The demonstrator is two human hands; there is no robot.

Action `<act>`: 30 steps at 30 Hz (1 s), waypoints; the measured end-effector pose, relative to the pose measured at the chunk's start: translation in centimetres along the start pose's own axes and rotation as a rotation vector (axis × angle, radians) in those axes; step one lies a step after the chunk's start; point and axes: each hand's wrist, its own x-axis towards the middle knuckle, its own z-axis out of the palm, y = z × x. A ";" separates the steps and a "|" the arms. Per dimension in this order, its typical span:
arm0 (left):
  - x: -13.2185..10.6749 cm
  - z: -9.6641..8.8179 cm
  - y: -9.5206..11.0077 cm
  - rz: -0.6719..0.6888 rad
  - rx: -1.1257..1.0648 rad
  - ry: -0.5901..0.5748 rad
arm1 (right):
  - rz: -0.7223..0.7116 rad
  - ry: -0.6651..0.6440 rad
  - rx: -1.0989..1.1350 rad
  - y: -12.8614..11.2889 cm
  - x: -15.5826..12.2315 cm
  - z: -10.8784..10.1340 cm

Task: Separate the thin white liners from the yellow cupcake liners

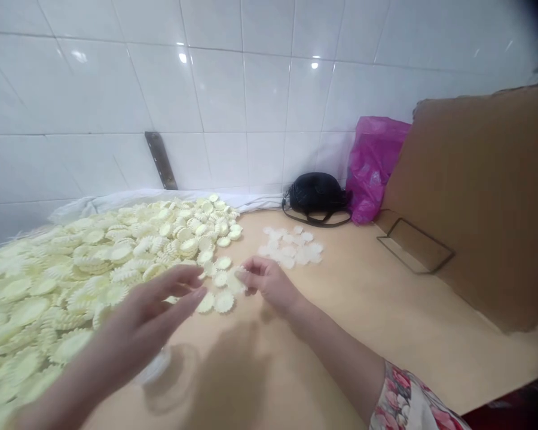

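On the table [341, 334], right hand [269, 283] pinches a fluted disc [235, 282], left hand [155, 307] open.

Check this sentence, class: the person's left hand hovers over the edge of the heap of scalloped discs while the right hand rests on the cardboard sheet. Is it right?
No: the right hand is not on the cardboard sheet. The head view shows it at the loose scalloped discs on the tabletop. The rest stands.
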 end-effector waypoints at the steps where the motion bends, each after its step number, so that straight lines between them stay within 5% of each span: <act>1: 0.1 1.6 0.3 -0.023 -0.025 -0.077 | -0.022 0.009 0.009 0.0 0.0 0.0; 5: 1.3 6.3 -0.7 -0.121 -0.227 -0.170 | -0.047 -0.005 0.031 0.4 0.0 0.2; 10: 2.0 8.8 -4.0 -0.031 -0.388 -0.115 | 0.083 -0.001 0.053 1.4 -0.7 0.3; 17: 2.4 9.9 -6.8 -0.054 -0.358 -0.041 | 0.166 -0.063 -0.086 3.2 -0.7 -0.3; 25: 1.9 9.9 -6.4 -0.143 -0.511 -0.118 | 0.119 -0.051 -0.110 3.2 -1.3 0.8; 30: 1.2 10.0 -5.5 -0.184 -0.655 -0.235 | 0.113 0.104 -0.272 3.8 -1.0 0.4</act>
